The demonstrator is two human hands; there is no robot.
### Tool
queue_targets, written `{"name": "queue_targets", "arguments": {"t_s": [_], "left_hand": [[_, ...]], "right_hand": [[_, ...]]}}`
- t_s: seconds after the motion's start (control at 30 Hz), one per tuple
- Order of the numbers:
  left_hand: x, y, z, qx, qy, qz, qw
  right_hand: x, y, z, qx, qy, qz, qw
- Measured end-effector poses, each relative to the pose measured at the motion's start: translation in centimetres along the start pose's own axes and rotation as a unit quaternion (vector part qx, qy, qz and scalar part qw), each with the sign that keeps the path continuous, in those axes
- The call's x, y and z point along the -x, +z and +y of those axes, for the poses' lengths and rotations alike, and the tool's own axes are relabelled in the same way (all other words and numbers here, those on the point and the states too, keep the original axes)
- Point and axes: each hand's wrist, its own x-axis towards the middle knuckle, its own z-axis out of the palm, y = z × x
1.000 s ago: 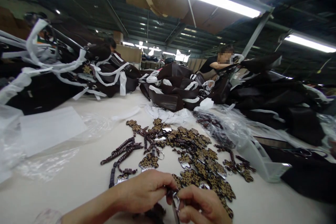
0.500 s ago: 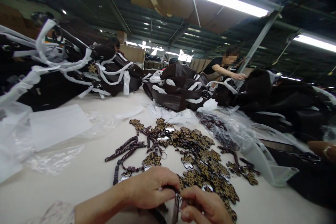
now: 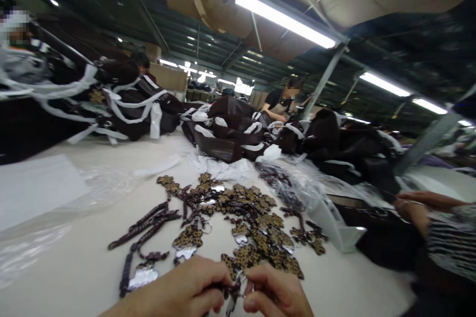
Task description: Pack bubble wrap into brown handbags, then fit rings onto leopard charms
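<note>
Both hands work close together toward the near edge of the surface (image 3: 87,270), about midway along it. The left hand (image 3: 189,285) has its grip clamped on a dark strap (image 3: 233,291), thumb and fingers pressed together around it. The right hand (image 3: 277,290) pinches a metal ring (image 3: 241,274) next to the strap, its thumb and forefinger together; the fingers hide most of the detail, and I cannot tell whether the ring passes through the strap. Both pieces are held in the narrow gap between the hands.

Just beyond them, a heap of leopard-print charms (image 3: 262,228) spreads from the middle of the surface toward its near edge, some showing silvery faces. Left of the heap lie dark braided strands (image 3: 147,225), and nearer the left hand a silvery charm (image 3: 143,277).

A white sheet (image 3: 40,188) lies toward the left edge, and a clear plastic bag (image 3: 293,183) and a translucent bin (image 3: 336,230) stand toward the right. Dark bags (image 3: 219,146) with white-wrapped handles pile along the far edge. At the right, beside the surface, is a co-worker's hand (image 3: 416,208) with a striped sleeve (image 3: 451,245).
</note>
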Motion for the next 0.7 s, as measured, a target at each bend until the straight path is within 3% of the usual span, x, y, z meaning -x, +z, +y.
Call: {"name": "queue_targets", "arguments": {"t_s": [0.1,0.2,0.3,0.37,0.47,0.6,0.7], "left_hand": [[-0.2,0.1,-1.6,-0.035,0.013,0.016,0.999],[-0.5,0.2,-3.3,-0.059,0.027,-0.003,0.998],[-0.5,0.1,-3.7,-0.07,0.013,-0.018,0.997],[-0.5,0.0,-3.4,-0.078,0.003,-0.021,0.997],[-0.3,-0.5,-3.0,-0.094,-0.004,-0.018,0.995],[1.1,-1.5,-3.3,-0.085,0.01,-0.005,0.996],[3.0,-2.2,-4.5,-0.083,0.032,0.036,0.995]], "right_hand": [[-0.2,-3.1,0.2,-0.007,0.043,0.116,0.992],[-0.6,-8.3,0.7,0.07,0.036,0.244,0.967],[-1.1,-13.4,2.6,0.176,0.015,0.309,0.934],[-1.3,-15.5,4.6,0.236,0.019,0.334,0.912],[-0.9,-15.9,8.0,0.277,0.04,0.314,0.907],[1.3,-13.0,11.3,0.312,0.061,0.228,0.92],[2.7,-10.7,11.8,0.331,0.072,0.198,0.92]]}}
